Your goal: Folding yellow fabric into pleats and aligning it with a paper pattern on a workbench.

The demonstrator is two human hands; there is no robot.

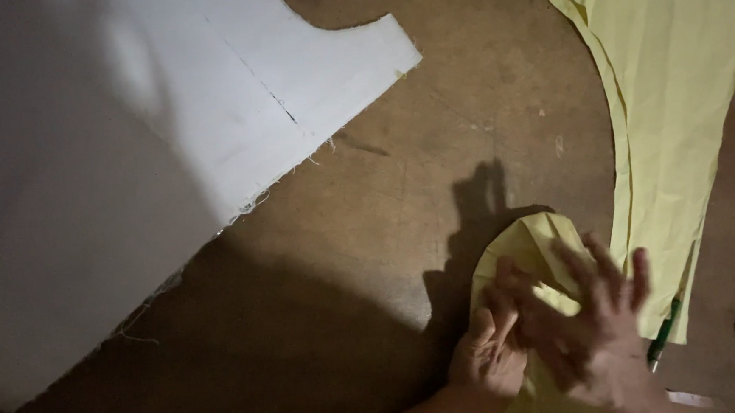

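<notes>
Yellow cloth (530, 247) on brown wooden table (371, 257)
</notes>
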